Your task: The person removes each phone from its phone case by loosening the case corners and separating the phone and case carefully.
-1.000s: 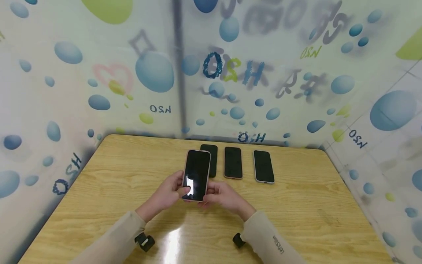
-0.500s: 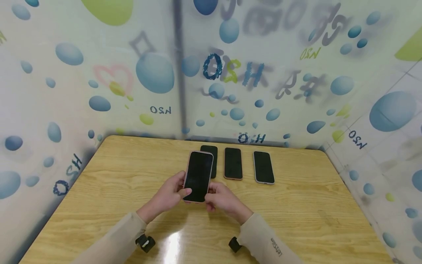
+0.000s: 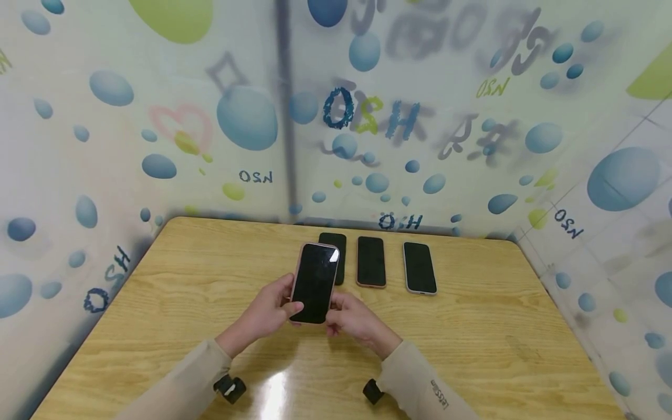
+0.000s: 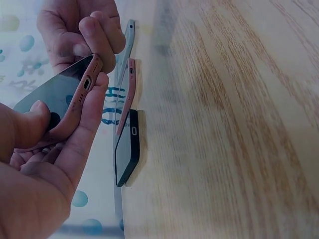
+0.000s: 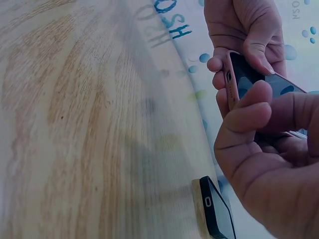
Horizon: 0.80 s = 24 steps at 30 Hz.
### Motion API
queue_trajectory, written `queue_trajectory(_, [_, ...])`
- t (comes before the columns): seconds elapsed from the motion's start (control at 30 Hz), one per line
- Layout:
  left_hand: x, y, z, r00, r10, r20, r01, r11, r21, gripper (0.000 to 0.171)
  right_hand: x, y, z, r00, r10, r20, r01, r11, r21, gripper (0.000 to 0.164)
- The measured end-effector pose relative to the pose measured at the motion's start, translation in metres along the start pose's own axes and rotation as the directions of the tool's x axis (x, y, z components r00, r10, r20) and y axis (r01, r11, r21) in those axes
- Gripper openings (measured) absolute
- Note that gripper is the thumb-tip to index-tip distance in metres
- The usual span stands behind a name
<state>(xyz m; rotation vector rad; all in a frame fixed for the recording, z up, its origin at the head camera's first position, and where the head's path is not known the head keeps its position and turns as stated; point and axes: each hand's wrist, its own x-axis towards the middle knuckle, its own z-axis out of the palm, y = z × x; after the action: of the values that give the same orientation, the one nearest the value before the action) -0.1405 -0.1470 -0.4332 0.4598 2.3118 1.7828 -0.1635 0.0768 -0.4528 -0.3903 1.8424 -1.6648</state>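
A smartphone (image 3: pixel 317 277) in a pink case is held up over the table, its dark screen facing up. My left hand (image 3: pixel 266 306) grips its lower left side, thumb on the screen and fingers underneath. My right hand (image 3: pixel 358 318) pinches the lower right edge with curled fingers. The left wrist view shows the charging port on the case's bottom edge (image 4: pixel 87 83). In the right wrist view, my right fingers (image 5: pixel 244 119) cover part of the phone (image 5: pixel 242 67).
Behind the held phone, a black-cased phone (image 3: pixel 340 262) is partly hidden on the wooden table (image 3: pixel 472 350). A pink-edged phone (image 3: pixel 371 261) and a light-edged phone (image 3: pixel 419 267) lie to its right. A patterned wall (image 3: pixel 336 169) borders the table's far edge.
The held phone shifts slightly to the right, and the reflection on its screen moves from the lower part to the top right corner. The right hand shifts slightly along the edge.
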Motion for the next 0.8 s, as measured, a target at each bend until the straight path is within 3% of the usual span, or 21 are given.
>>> queue_trajectory(0.33, [0.0,0.0,-0.006,0.997,-0.034,0.068,0.044,0.988,-0.15,0.035,-0.001,0.0,-0.001,0.997,-0.044,0.07,0.043,0.999,0.008,0.042])
queue_trajectory(0.5, [0.001,-0.003,-0.008,0.997,-0.034,0.064,0.045,0.984,-0.175,0.038,-0.003,-0.002,-0.006,0.992,-0.062,0.113,0.063,0.998,-0.008,0.045])
queue_trajectory(0.63, [0.001,-0.004,-0.009,0.999,-0.042,0.03,0.047,0.982,-0.181,0.036,-0.006,-0.004,-0.011,0.991,-0.095,0.095,0.112,0.976,-0.187,0.033])
queue_trajectory(0.8, [0.001,-0.003,-0.01,0.998,-0.068,-0.008,0.065,0.982,-0.18,0.033,-0.013,-0.01,-0.016,0.988,-0.15,0.047,0.156,0.898,-0.411,0.012])
